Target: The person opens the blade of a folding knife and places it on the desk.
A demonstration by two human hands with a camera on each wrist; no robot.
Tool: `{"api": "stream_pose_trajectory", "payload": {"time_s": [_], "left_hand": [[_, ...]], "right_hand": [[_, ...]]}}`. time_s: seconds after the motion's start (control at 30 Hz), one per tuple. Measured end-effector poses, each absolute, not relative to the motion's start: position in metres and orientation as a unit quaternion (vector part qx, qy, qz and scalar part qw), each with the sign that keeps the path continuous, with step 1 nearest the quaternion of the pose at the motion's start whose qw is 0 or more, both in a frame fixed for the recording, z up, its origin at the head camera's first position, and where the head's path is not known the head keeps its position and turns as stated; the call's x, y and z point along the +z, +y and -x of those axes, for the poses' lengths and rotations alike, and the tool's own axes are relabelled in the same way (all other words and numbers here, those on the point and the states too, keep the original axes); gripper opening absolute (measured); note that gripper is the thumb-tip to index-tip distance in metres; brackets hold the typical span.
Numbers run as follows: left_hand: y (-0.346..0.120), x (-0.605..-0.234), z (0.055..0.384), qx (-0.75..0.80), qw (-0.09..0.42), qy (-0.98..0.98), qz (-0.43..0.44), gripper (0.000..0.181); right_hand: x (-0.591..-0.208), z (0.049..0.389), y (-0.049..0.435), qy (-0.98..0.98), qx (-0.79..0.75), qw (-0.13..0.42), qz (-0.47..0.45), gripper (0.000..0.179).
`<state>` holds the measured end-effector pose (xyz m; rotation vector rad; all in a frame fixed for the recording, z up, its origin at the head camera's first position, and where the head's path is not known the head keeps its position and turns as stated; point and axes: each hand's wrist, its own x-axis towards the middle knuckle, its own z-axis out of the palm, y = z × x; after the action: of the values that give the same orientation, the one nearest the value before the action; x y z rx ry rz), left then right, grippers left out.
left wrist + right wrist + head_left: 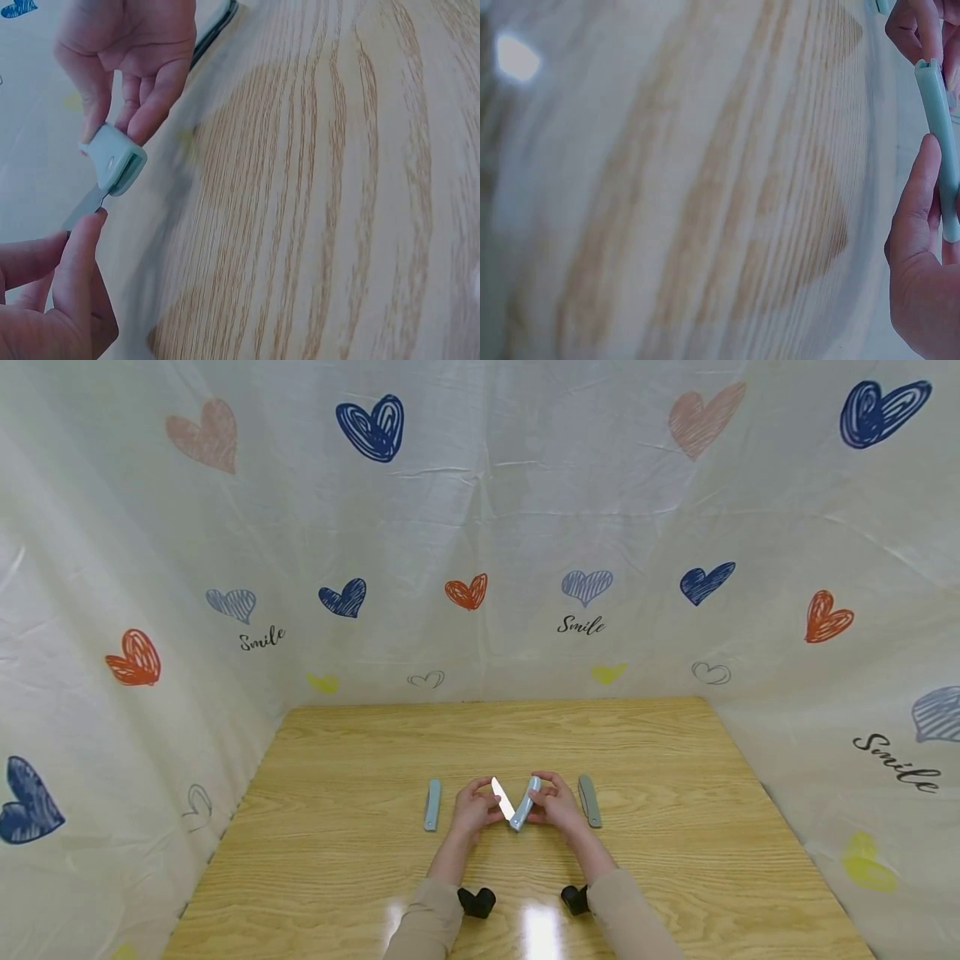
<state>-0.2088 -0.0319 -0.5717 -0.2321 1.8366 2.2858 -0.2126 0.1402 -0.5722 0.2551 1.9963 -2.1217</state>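
Between the two hands is a light blue folding knife (528,802), partly unfolded into a V with its hinge toward the person. My left hand (472,810) pinches the blade (503,798) between thumb and fingers. Opposite it, my right hand (555,802) grips the handle, thumb along its side. The left wrist view shows the blade (86,206) coming out of the slotted handle end (124,161). In the right wrist view the handle (939,142) stands nearly upright in the right hand (919,255).
A folded light blue knife (432,805) lies on the wooden table (337,860) left of the hands. To the right lies a folded grey-green knife (589,801). A white curtain printed with hearts (480,527) surrounds the table at the back and sides.
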Motion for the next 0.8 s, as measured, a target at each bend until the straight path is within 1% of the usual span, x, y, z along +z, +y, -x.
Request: {"api": "stream_pose_trajectory", "payload": {"time_s": [0.17,0.4,0.67,0.8], "left_hand": [[-0.033,-0.567,0.207,0.78,0.099,0.612,0.086,0.046],[-0.033,-0.543,0.195,0.788,0.087,0.603,0.086,0.046],[-0.031,-0.566,0.205,0.793,0.075,0.595,0.101,0.047],[-0.029,-0.57,0.206,0.792,0.069,0.598,0.105,0.046]], "right_hand": [[-0.572,0.212,0.14,0.667,-0.732,0.101,-0.096,0.043],[-0.573,0.212,0.14,0.659,-0.738,0.094,-0.11,0.043],[-0.574,0.211,0.14,0.655,-0.741,0.092,-0.114,0.044],[-0.574,0.21,0.141,0.647,-0.748,0.09,-0.116,0.044]]}}
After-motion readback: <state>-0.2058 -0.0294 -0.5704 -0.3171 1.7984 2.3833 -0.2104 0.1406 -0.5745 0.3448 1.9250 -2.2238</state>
